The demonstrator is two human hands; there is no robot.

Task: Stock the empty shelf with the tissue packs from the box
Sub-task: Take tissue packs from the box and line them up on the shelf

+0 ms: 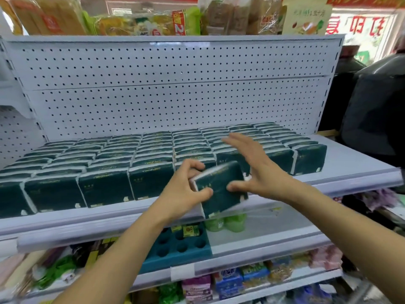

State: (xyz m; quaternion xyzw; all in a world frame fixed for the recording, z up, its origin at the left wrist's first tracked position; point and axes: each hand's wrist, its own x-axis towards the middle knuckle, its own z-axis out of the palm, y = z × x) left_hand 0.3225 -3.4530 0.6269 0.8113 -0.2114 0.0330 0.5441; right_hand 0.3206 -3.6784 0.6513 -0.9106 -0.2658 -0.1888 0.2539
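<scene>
A dark green tissue pack (221, 189) hangs tilted in front of the white shelf (350, 170). My left hand (186, 187) pinches its left edge, thumb on the front face and fingers curled over the top. My right hand (254, 170) is beside the pack with fingers spread and straight, its thumb touching the pack's front. Several rows of the same green tissue packs (105, 170) stand side by side across the shelf. The box is not in view.
A white pegboard back panel (175, 93) rises behind the rows. Bare shelf surface lies at the right end. Below are shelves with a teal holed tray (177, 249), green bottles (225, 222) and small packets. A person in dark clothing (372, 102) stands at the right.
</scene>
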